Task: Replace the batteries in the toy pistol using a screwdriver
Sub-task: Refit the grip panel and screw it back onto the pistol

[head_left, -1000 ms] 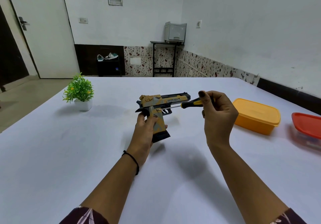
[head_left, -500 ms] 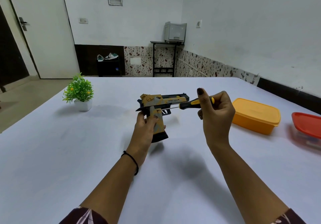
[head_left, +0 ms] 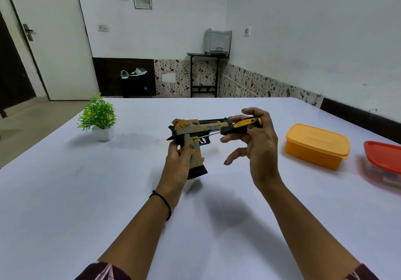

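Observation:
The toy pistol (head_left: 195, 127) is yellow, grey and black and is held upright above the white table (head_left: 65, 193), barrel pointing right. My left hand (head_left: 180, 162) is wrapped around its grip from below. My right hand (head_left: 256, 136) pinches the black and yellow handle of the screwdriver (head_left: 238, 125) between thumb and upper fingers, while the lower fingers spread loose. The thin metal shaft runs left and down to the grip just behind the trigger, where its tip touches the pistol's side.
A small green potted plant (head_left: 98, 117) stands at the table's left. A closed yellow box (head_left: 316, 145) sits to the right of my hands, and a red-lidded container (head_left: 384, 162) lies at the right edge. A door and a printer stand behind the table.
My right hand's fingers have shifted on the screwdriver handle, the lower ones now spread open. The handle has turned slightly. Pistol and left hand stay almost still.

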